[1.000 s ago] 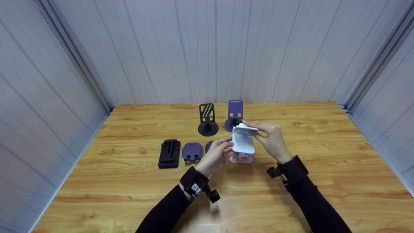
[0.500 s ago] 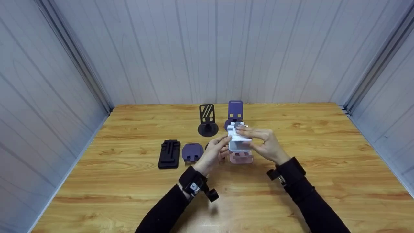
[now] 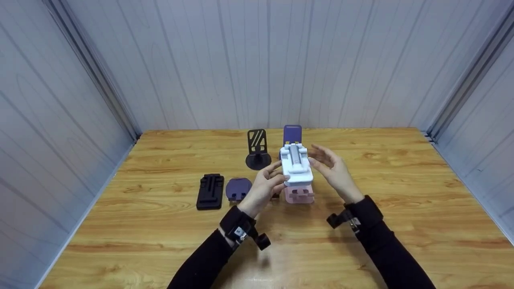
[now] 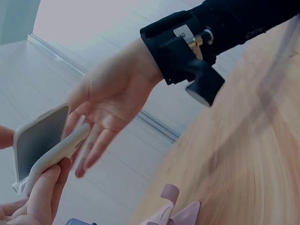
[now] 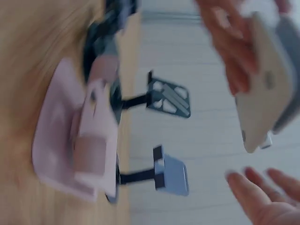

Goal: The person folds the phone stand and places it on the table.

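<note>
My left hand (image 3: 263, 188) pinches a white folding phone stand (image 3: 297, 176) along its left side, holding it up above the table. In the left wrist view, its fingers and thumb grip one end of the stand, whose two plates lie at a narrow angle. My right hand (image 3: 336, 176) is at the stand's right side with loosely spread fingers. A gap shows between that hand and the stand (image 5: 262, 89) in the right wrist view. Right below the white stand, a pink phone stand (image 3: 300, 197) rests on the table, partly covered from above.
Behind stand a black slotted phone stand (image 3: 257, 138) and a purple one (image 3: 292, 132), its base mostly hidden. To the left lie a black folded stand (image 3: 211, 191) and a dark purple one (image 3: 238, 188). Another dark stand is mostly covered by my left hand. Pale panels enclose the wooden table (image 3: 160, 233).
The white stand's raised plate has folded down over its base, and its ridged face now shows. My right hand has come off it to the right; my left hand keeps its grip.
</note>
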Motion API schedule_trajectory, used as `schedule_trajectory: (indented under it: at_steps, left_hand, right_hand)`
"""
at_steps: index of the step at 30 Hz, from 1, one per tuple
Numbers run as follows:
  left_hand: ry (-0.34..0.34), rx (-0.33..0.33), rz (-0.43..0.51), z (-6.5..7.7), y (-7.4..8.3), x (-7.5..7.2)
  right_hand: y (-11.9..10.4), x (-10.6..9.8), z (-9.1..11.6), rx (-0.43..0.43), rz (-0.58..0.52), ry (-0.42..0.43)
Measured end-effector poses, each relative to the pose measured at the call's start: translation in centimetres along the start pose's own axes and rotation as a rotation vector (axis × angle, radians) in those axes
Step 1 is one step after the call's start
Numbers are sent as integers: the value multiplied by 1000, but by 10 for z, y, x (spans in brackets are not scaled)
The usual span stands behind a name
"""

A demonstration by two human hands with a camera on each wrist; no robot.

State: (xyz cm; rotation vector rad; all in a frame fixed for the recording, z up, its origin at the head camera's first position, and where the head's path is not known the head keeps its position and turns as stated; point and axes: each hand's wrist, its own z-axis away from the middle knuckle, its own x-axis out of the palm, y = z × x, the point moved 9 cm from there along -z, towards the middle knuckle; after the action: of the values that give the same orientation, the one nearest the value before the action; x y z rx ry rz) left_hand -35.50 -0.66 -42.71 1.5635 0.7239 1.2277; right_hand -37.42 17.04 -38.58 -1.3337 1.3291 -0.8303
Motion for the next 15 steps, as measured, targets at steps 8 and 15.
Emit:
schedule_trajectory:
  at_steps: [8, 15]
  left_hand:
    - [-24, 35, -32, -1, 2, -2]
    - [-56, 45, -50, -1, 2, 0]
  right_hand:
    - [20, 10, 4, 195, -206, -188]
    - [20, 13, 5, 186, -326, -237]
